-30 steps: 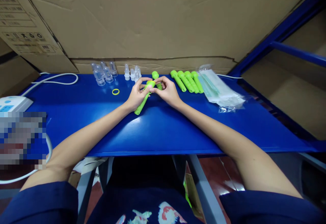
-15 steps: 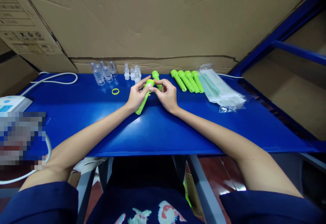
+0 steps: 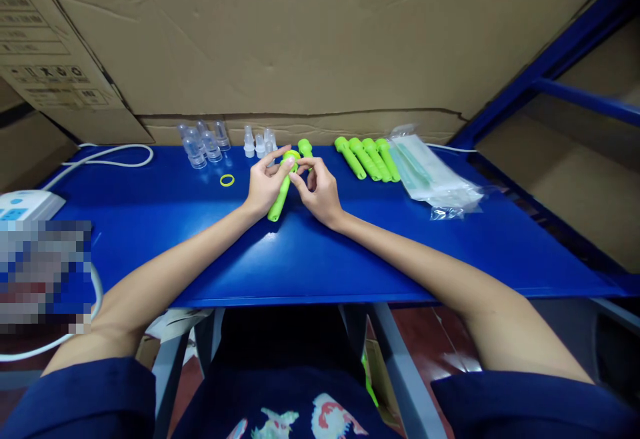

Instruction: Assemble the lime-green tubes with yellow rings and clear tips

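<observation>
My left hand (image 3: pixel 265 184) is closed around a green flashlight-shaped plastic body (image 3: pixel 280 202), held at a slant with its wide head away from me. A yellowish rim shows at that head. My right hand (image 3: pixel 320 189) has its fingers curled, with thumb and index fingertips at the side of the head; whether a small part lies between them is hidden. Just behind the hands lies another green flashlight-shaped body (image 3: pixel 305 146), partly covered by my right fingers. A loose yellow ring (image 3: pixel 227 180) rests on the blue table (image 3: pixel 320 266) left of my hands.
Clear plastic cups (image 3: pixel 194 149) and smaller translucent cone-topped pieces (image 3: pixel 249 142) stand at the back left. Several green bodies (image 3: pixel 371 159) lie in a row at right, beside a plastic-wrapped packet (image 3: pixel 435 172). A white power strip (image 3: pixel 30 206) sits left; cardboard (image 3: pixel 310 46) walls the back.
Both hands have shifted slightly left, and the held green body is turned a little. My right thumb has drawn back somewhat from the head.
</observation>
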Available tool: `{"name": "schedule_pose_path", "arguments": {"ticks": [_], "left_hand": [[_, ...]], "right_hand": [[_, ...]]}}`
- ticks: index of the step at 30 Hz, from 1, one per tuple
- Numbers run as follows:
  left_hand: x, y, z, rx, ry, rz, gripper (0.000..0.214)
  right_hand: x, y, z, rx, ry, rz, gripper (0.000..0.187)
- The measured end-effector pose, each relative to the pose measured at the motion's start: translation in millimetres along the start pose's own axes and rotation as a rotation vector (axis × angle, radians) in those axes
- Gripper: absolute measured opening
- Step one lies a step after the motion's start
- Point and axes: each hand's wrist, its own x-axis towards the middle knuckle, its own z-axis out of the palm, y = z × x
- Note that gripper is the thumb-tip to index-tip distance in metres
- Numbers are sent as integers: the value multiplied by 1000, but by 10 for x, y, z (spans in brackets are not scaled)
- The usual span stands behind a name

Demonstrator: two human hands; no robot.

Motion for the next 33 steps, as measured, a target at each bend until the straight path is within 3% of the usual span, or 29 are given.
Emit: {"name": "schedule_pose_path", "arguments": {"ticks": [8, 15, 21, 29, 33], "left_hand": [[-20, 1, 24, -53, 55, 14, 61], [-26, -31, 11, -6, 42, 53, 55], [8, -136, -24, -58, 81, 59, 52], [112, -251, -118, -140, 217, 46, 55], [140, -225, -128, -122, 206, 65, 54]], "right_hand": [[-31, 59, 66, 17, -56, 15, 71], [24, 48, -23, 36, -250, -7, 68], [29, 75, -20, 30, -289, -59, 72], [-56, 22, -28, 3, -455, -162, 61], [-75, 17, -4, 56, -416, -200, 58]]}}
